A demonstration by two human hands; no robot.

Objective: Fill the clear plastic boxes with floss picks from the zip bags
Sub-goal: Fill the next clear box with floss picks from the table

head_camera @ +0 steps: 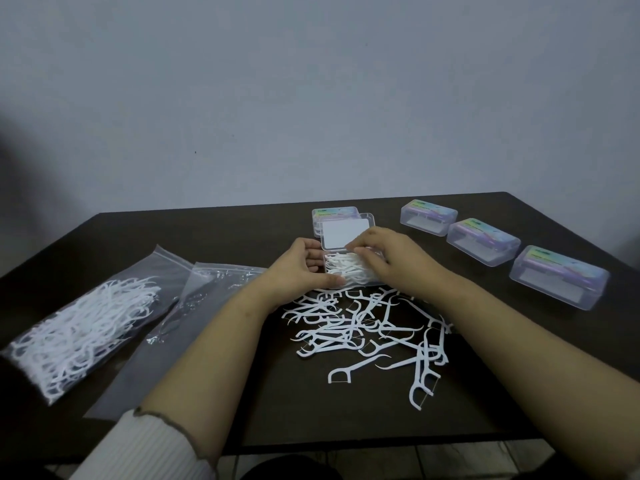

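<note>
Steady the open clear box (349,271) with the left hand (304,268) gripping its side; with the right hand (384,259) pinching floss picks (346,266), lay them flat and parallel (loose pile (374,327) just beside).

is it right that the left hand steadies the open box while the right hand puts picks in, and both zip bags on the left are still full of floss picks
Not quite. In the head view only the far-left zip bag holds floss picks; the zip bag beside it looks emptied. The left hand does steady the open box while the right hand places picks.
</note>
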